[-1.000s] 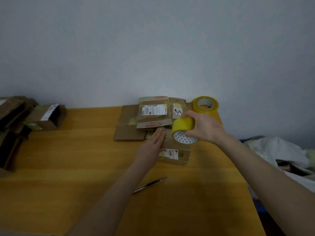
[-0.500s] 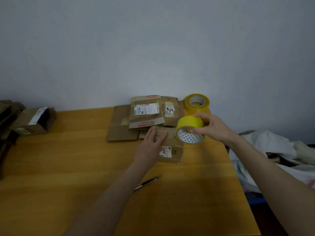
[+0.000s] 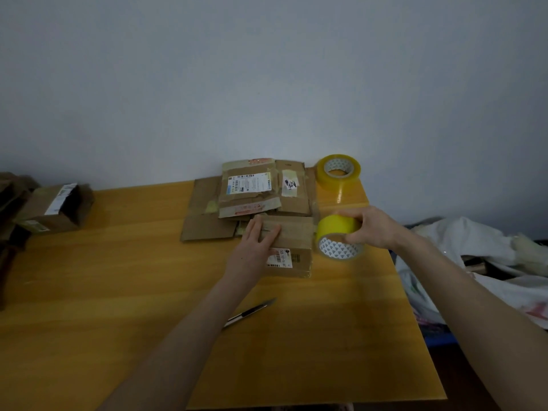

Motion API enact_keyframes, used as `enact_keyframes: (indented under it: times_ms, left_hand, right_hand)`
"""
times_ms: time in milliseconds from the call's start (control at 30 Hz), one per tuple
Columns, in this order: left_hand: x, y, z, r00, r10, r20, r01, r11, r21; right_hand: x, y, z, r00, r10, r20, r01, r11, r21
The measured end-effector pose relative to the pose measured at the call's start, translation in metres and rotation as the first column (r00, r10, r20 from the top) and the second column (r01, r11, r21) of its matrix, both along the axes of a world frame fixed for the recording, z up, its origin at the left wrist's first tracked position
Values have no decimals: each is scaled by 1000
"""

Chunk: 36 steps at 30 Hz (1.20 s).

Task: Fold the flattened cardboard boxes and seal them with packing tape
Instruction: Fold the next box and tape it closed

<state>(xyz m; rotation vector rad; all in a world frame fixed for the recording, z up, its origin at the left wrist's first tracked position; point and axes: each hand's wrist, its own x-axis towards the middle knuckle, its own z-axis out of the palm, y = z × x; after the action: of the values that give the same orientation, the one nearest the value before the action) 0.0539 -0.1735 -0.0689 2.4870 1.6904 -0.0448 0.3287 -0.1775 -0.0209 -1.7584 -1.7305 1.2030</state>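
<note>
One tape roll (image 3: 334, 227), hole toward camera, clamped in right hand (image 3: 373, 230); left hand (image 3: 252, 251) flat on box (image 3: 298, 232).

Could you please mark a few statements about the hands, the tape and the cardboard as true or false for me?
1. The right hand grips a yellow tape roll. True.
2. The left hand holds the knife. False: it rests flat on the small box; the knife lies on the table.
3. A second tape roll sits by the wall. True.
4. The flattened cardboard lies nearer the person than the small box. False: it lies behind it, toward the wall.
</note>
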Motion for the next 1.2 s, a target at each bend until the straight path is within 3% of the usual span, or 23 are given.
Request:
enact_keyframes:
  times_ms: [233,333,400,500,733,900,1100,1200]
  left_hand:
    - [-12,-11,-6,989,9,146,-23,995,95]
    - [-28,-11,-6,981,77,177,-102,986,133]
    - [-28,-11,-1,981,154,117,-168,979,112]
    - [-5,-11,7,995,101,6,-101,988,115]
    - [13,-8,7,986,129,-103,-123,990,65]
    - [17,-11,6,982,139,-125,-127,987,95]
    - [15,-9,5,980,150,-128,-138,985,99]
    - [7,-9,2,983,131,-127,-116,986,118]
  right_hand:
    - [-8,-1,-25,989,-92,-117,98,994,51]
    - [-26,5,-20,995,-41,-89,50,994,98]
    - [-44,6,-23,999,22,-50,-17,996,84]
    - [-59,10,-29,1000,16,-15,-15,999,46]
    - [-56,22,-17,995,7,-96,-13,998,-63]
    - [-53,23,-20,988,51,147,-54,998,17]
    - [-55,16,-13,893,58,446,-91,995,52]
    - [-43,8,-18,899,76,432,-91,996,15]
